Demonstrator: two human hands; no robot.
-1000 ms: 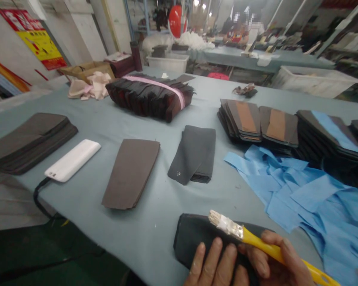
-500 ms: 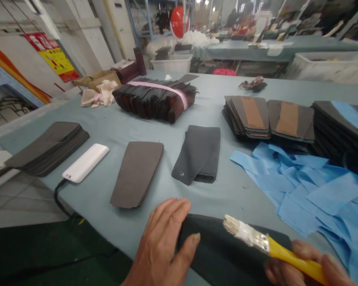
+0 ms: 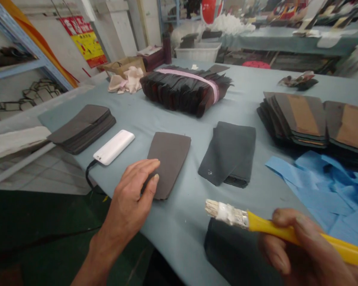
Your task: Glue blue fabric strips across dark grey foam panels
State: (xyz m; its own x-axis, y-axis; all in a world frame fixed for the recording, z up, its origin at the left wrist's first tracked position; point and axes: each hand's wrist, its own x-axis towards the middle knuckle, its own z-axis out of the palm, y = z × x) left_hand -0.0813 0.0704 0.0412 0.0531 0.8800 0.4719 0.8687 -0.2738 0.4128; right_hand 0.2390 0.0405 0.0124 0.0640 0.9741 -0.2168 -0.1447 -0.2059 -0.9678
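Note:
My right hand (image 3: 304,246) grips a paintbrush (image 3: 274,228) with a yellow handle. White paste coats its ferrule, and its pale bristles point left. Beneath the brush lies a dark folded fabric piece (image 3: 226,246), partly hidden by my right hand. My left hand (image 3: 134,190) is at the left edge of a small stack of tapered brown-grey panels (image 3: 170,163), fingers curved and thumb apart; whether it touches the stack I cannot tell. To the right of that stack lie folded dark grey pieces (image 3: 229,155), the top one askew with a small mark on it.
A white power bank (image 3: 115,147) with a black cable lies left, beside a dark panel stack (image 3: 83,125). A pink-banded black bundle (image 3: 181,91) sits farther back. Blue strips (image 3: 325,190) and brown-banded stacks (image 3: 304,115) occupy the right. A person works at the far table.
My left hand has left the dark fabric piece and moved left to the brown-grey panels. The brush stays in my right hand. The view has turned left.

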